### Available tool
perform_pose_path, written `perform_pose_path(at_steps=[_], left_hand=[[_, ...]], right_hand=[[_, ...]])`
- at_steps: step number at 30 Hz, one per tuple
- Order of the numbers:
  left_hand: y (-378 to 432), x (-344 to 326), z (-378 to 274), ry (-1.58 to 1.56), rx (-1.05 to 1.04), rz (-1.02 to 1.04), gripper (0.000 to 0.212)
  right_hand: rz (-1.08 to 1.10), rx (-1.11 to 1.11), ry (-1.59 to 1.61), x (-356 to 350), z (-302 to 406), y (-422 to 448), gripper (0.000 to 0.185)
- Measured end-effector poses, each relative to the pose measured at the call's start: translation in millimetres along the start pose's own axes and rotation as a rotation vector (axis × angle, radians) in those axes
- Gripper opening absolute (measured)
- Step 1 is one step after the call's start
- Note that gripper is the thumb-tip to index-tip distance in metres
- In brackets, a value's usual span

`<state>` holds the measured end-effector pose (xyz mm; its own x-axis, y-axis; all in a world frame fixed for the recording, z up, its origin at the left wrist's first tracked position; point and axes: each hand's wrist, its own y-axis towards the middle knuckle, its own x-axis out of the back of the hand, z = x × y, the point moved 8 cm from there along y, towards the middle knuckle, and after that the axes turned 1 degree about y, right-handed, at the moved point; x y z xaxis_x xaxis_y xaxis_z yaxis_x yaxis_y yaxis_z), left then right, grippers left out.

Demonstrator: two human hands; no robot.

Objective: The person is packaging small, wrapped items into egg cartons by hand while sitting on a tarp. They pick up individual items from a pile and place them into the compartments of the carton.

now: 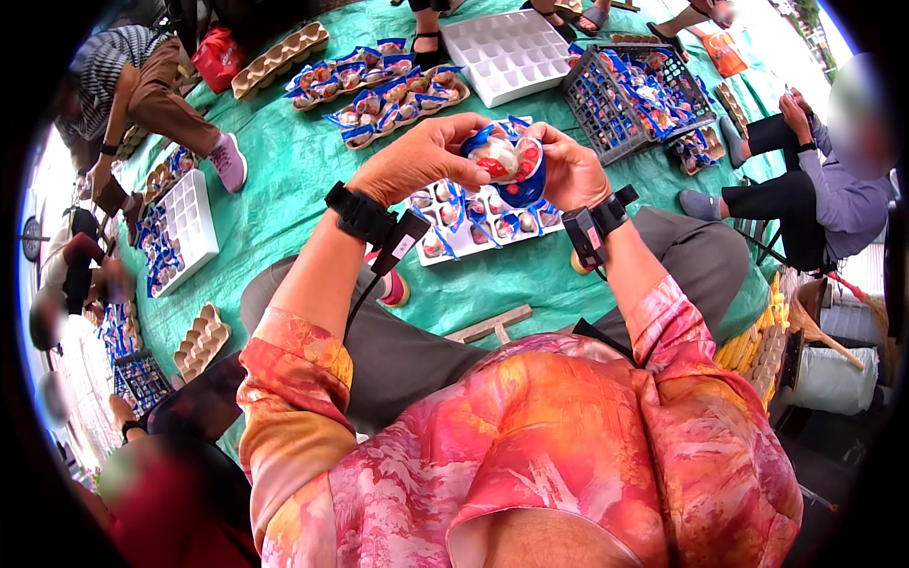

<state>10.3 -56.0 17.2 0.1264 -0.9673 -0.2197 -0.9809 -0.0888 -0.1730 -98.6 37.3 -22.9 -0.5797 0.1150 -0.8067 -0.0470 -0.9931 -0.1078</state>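
Note:
Both my hands are raised in front of me around one wrapped round item [497, 157] in a clear, blue and red plastic wrapper. My left hand [426, 153] has its thumb and fingers on the left side of the wrapper. My right hand [574, 167] pinches the wrapper's right edge. Below them, partly hidden by the hands, a white foam tray [461, 250] lies on the green tarp [284, 213] with several wrapped items in its hollows, their blue wrapper ends sticking up. What the round item is, I cannot tell.
Ahead are a white foam tray [501, 53], cardboard egg trays [398, 128] of wrapped items and a dark plastic crate [611, 106] full of them. More trays stand at left. People sit at both sides. A wooden piece [490, 325] lies between my legs.

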Motion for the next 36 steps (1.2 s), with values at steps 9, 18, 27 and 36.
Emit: perform_pose_path(at_steps=[9, 18, 27, 36], left_hand=[[0.6, -1.1, -6.1, -0.149, -0.006, -0.073, 0.041], [-6.8, -12.5, 3.8, -0.401, 0.163, 0.02, 0.051], [-7.5, -28.4, 27.5, -0.28, 0.425, 0.047, 0.07], [-2.3, -20.6, 34.0, -0.301, 0.422, 0.014, 0.064]], right_hand=[[-0.155, 0.236, -0.269, -32.0, 30.5, -26.1, 0.049], [-0.18, 0.482, -1.277, -87.2, 42.4, -36.2, 0.07], [-0.409, 0.318, -0.879, -64.0, 33.8, -37.7, 0.028], [-0.368, 0.229, -0.867, -52.4, 27.7, -30.2, 0.03]])
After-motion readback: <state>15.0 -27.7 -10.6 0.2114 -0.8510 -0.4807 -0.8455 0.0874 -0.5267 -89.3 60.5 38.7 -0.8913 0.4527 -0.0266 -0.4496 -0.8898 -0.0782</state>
